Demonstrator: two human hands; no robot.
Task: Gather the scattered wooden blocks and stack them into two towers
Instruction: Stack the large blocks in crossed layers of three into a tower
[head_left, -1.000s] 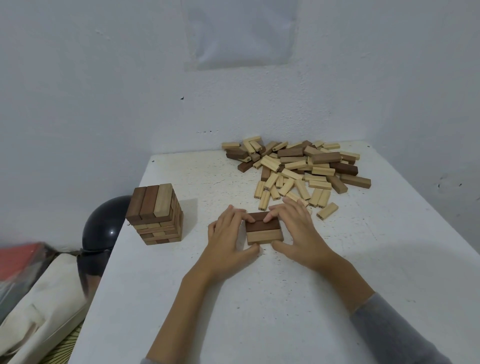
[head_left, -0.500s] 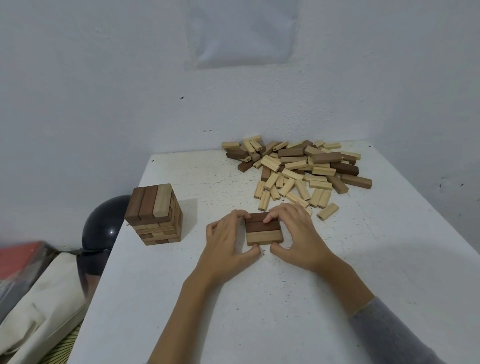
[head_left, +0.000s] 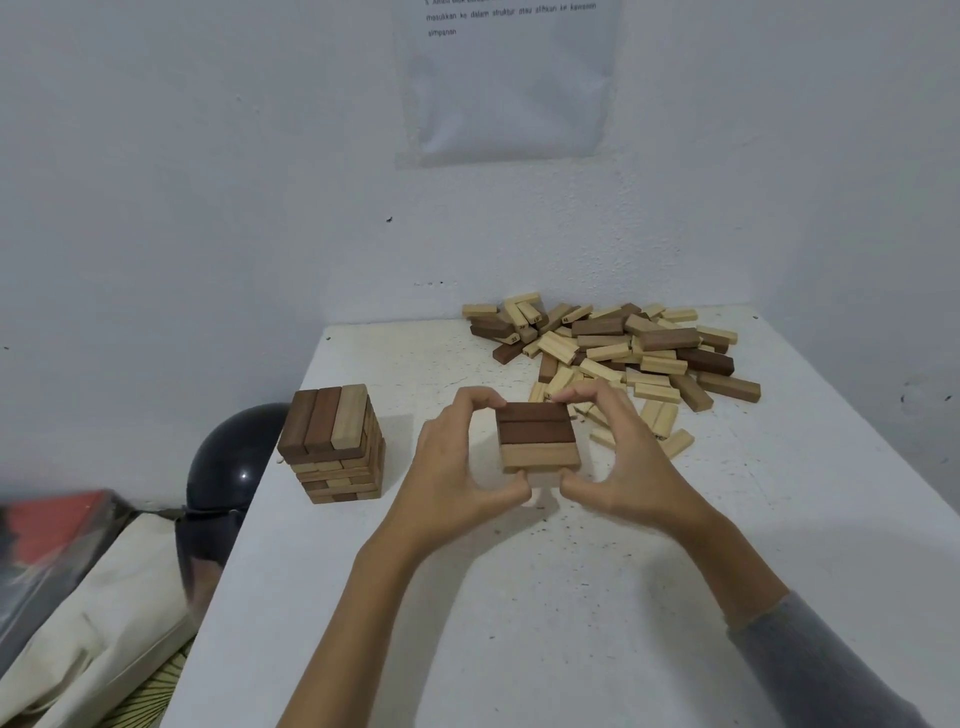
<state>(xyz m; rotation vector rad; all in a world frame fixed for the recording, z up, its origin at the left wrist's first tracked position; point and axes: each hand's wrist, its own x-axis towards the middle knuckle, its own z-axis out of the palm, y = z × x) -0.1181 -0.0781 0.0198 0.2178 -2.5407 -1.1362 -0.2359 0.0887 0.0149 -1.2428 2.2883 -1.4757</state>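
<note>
Closest to me, my two arms reach out over the white table (head_left: 519, 634), and the right one has a grey sleeve (head_left: 810, 670). My left hand (head_left: 457, 478) and right hand (head_left: 618, 462) curve in like two claws. Between them they squeeze a flat row of three blocks (head_left: 537, 436), two dark and one light. Thumbs push on the near edge and fingertips hook over the far edge, so I think the squeeze is what keeps the row from falling apart. The row looks to be a little way off the table, but I can't be sure. To the left, well apart, stands the first tower (head_left: 335, 447), neat and square. I guess this row is the bottom of the second tower. Farther back lies the messy pile (head_left: 623, 353) of loose blocks, right behind my fingers. Past that is the wall with a paper sheet (head_left: 509, 88) on it.
</note>
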